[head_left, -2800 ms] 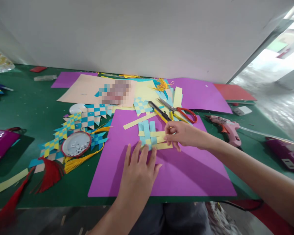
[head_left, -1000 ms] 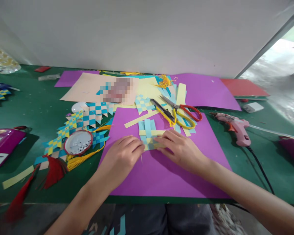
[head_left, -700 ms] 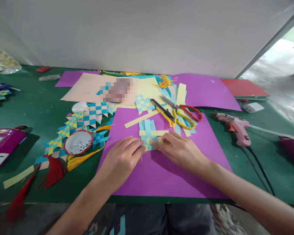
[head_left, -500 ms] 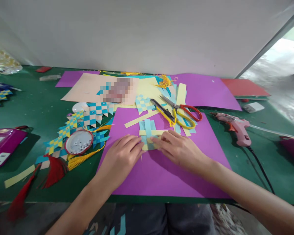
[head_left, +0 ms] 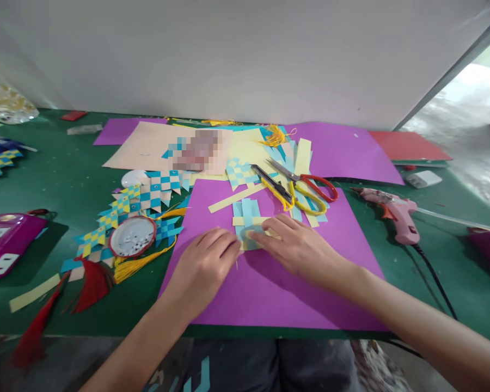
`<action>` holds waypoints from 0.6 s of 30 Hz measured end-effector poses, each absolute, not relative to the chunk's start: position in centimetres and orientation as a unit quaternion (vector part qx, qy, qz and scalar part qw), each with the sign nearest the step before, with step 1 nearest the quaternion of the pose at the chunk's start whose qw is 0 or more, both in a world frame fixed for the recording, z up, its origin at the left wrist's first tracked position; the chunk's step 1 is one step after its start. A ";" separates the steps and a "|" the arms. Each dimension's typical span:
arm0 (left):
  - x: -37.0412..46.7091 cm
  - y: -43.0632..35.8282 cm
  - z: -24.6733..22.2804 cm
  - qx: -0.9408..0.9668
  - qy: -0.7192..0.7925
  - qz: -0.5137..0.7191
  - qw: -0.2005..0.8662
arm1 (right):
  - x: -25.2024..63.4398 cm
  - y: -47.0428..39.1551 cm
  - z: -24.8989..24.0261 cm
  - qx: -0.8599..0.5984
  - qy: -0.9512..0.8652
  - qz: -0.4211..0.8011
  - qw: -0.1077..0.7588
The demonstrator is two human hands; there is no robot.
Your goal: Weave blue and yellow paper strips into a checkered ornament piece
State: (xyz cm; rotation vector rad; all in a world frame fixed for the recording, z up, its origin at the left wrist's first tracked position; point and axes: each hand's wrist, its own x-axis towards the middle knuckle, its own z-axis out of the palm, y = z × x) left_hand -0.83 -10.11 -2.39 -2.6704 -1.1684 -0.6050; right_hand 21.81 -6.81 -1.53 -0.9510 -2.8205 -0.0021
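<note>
Light blue and pale yellow paper strips (head_left: 248, 210) cross each other in a small weave on a purple sheet (head_left: 286, 296). At the weave's left edge my left hand (head_left: 210, 264) is closed, its fingertips pinching the strips' ends. My right hand (head_left: 296, 245) lies over the right side of the weave, fingers bent on the strips, with the index finger reaching to its middle. Both hands partly hide the lower strips. Just beyond them are a loose yellow strip (head_left: 232, 199), a yellow utility knife (head_left: 275, 189) and red-and-yellow-handled scissors (head_left: 306, 185).
To the right lies a pink glue gun (head_left: 392, 212) with its cord. Left are woven paper fish (head_left: 155, 190), a dish of small googly eyes (head_left: 133, 237), red tassels (head_left: 92, 286) and a purple power strip (head_left: 12, 245). Coloured sheets (head_left: 338, 152) lie along the wall.
The fingers of my left hand have curled in more at the weave's left edge. My right hand has shifted slightly over the strips. Everything else stays in place.
</note>
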 end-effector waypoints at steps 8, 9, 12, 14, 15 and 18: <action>-0.5 -10.5 -2.3 -0.904 -0.341 -0.197 0.168 | 21.3 -6.9 -1.7 -0.303 -0.947 0.016 0.105; -0.5 -10.6 -2.3 -0.904 -0.338 -0.195 0.176 | 21.3 -6.9 -1.7 -0.298 -0.949 0.016 0.105; -0.7 -10.6 -2.4 -0.905 -0.334 -0.190 0.182 | 21.3 -7.0 -1.6 -0.272 -0.957 0.017 0.104; -0.8 -10.6 -2.4 -0.906 -0.338 -0.190 0.168 | 21.3 -7.0 -1.6 -0.261 -0.959 0.016 0.106; -0.9 -10.7 -2.5 -0.907 -0.340 -0.192 0.158 | 21.2 -7.0 -1.6 -0.262 -0.959 0.015 0.109; -1.0 -10.8 -2.5 -0.902 -0.359 -0.200 0.130 | 21.1 -7.0 -1.8 -0.268 -0.955 0.022 0.125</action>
